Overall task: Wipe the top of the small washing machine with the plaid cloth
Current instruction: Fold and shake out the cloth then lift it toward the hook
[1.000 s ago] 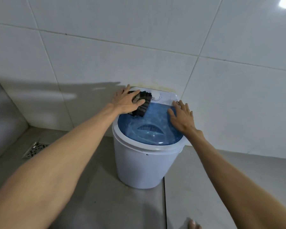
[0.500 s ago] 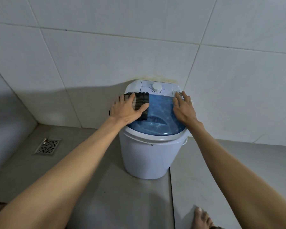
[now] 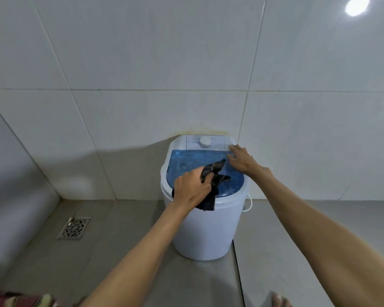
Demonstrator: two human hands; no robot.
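Observation:
A small white washing machine (image 3: pixel 205 231) stands against the tiled wall, with a blue translucent lid (image 3: pixel 186 161) and a white dial (image 3: pixel 205 142) on its back panel. My left hand (image 3: pixel 192 189) is bunched around the dark plaid cloth (image 3: pixel 212 180) at the lid's front left edge; part of the cloth hangs over the rim. My right hand (image 3: pixel 242 159) lies flat with fingers spread on the lid's right back corner.
White wall tiles rise right behind the machine. The grey floor has a metal drain grate (image 3: pixel 73 228) to the left. A white cord loop (image 3: pixel 248 203) hangs at the machine's right side. My bare toes (image 3: pixel 279 300) show at the bottom right.
My left hand has slid the cloth from the lid's back left toward the front edge and gathered it up. The right hand stays on the right side. The view has pulled back.

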